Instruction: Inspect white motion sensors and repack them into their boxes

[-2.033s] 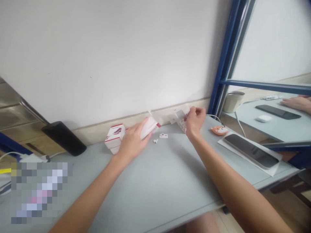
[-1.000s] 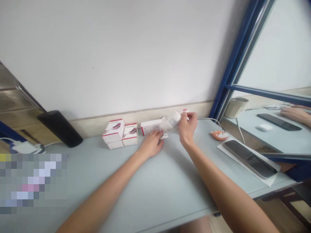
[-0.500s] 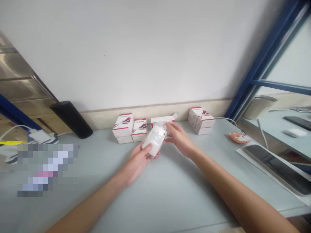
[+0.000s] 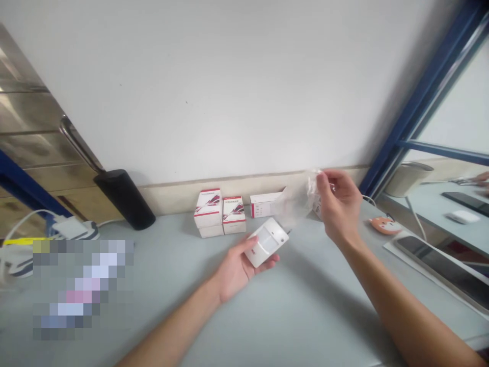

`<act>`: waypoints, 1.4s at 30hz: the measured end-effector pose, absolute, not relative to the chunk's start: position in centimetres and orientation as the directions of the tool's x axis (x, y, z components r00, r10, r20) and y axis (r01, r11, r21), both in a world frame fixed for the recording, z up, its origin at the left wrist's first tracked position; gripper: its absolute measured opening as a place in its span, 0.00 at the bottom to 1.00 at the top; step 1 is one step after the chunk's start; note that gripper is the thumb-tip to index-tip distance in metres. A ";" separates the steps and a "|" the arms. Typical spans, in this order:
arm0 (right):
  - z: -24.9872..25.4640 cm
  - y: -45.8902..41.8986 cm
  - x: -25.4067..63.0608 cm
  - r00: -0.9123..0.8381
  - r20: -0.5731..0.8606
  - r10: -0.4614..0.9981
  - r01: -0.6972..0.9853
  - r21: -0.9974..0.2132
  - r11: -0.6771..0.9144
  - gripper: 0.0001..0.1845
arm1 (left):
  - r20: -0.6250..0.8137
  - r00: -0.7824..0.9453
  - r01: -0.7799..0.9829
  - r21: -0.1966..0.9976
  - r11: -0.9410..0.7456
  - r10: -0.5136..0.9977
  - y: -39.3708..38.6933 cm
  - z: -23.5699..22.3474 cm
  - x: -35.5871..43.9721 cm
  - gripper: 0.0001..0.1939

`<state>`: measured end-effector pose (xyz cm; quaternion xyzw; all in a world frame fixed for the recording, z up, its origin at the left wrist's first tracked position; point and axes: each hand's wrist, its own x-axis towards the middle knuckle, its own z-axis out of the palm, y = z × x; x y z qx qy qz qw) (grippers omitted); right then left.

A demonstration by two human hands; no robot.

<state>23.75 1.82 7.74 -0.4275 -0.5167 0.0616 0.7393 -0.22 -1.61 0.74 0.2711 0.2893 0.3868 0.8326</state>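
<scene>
In my left hand [image 4: 239,270] lies a white motion sensor [image 4: 266,242], its front with a pale window facing up. My thumb rests on its left edge and my fingers curl under it. My right hand [image 4: 340,204], raised to the right, pinches a clear plastic bag [image 4: 300,201] that hangs toward the left, apart from the sensor. Behind them a white and red box [image 4: 263,205] lies on its side against the wall. Another box behind the bag and my right hand is mostly hidden.
White and red boxes [image 4: 208,211] and a shorter box [image 4: 234,214] stand by the wall. At left are a black cylinder [image 4: 124,199], a white charger [image 4: 72,227] and a pixelated patch. At right lie an orange animal-faced case [image 4: 385,226] and a long dark device [image 4: 443,267].
The plastic bag has come off the motion sensor. My right hand has moved up and right with the bag, while my left hand keeps the sensor, slightly lower and further right in view.
</scene>
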 end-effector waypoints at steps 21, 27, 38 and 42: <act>5.6 9.3 22.5 -0.282 0.596 0.751 0.896 -0.117 0.429 0.30 | -0.253 0.548 -0.509 0.656 0.558 0.797 -1.5 0.6 -0.3 0.29; 4.1 10.9 20.3 -0.402 0.344 0.849 0.871 -0.144 0.470 0.22 | -0.234 0.559 -0.517 0.652 0.555 0.796 -1.4 0.7 -0.5 0.29; 6.5 7.0 21.2 -0.184 0.540 0.821 0.775 -0.434 0.459 0.23 | -0.243 0.473 -0.578 0.640 0.507 0.847 -1.3 1.5 0.1 0.22; 4.7 4.4 20.7 -0.189 0.364 0.912 0.567 -0.718 0.404 0.23 | -0.292 0.454 -0.586 0.614 0.529 0.842 -1.1 1.5 0.1 0.19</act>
